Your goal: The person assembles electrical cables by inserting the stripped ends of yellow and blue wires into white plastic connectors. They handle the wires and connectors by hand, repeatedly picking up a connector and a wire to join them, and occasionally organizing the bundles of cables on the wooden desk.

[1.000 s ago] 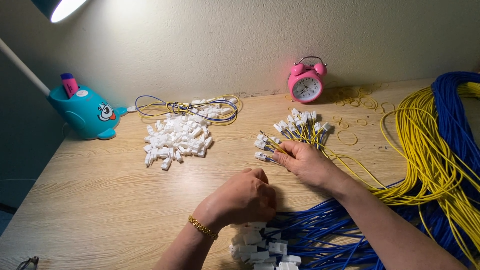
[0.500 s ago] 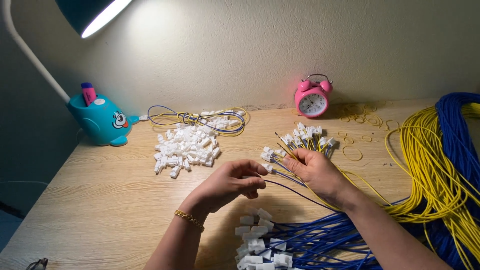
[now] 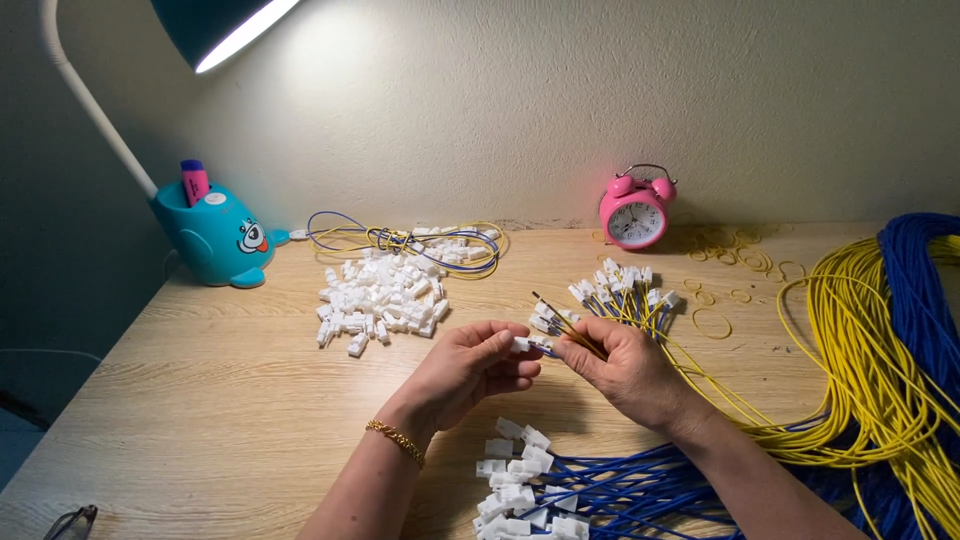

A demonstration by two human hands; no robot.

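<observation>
We are fitting a white connector housing onto wire ends, mid-assembly.

Left hand (image 3: 468, 372) is pinching the white connector housing (image 3: 521, 344); right hand (image 3: 628, 372) is clamping the yellow and blue wires (image 3: 566, 334) above the desk (image 3: 220, 400). Judged next: aligning terminals squarely with the housing.

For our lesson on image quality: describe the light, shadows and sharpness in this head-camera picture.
Head view: the desk lamp at top left throws a bright patch on the wall; the far left side falls into darkness; soft shadows lie under the left hand and right hand; the pink alarm clock shadows the table to its right; everything looks sharp, without motion blur.
</observation>
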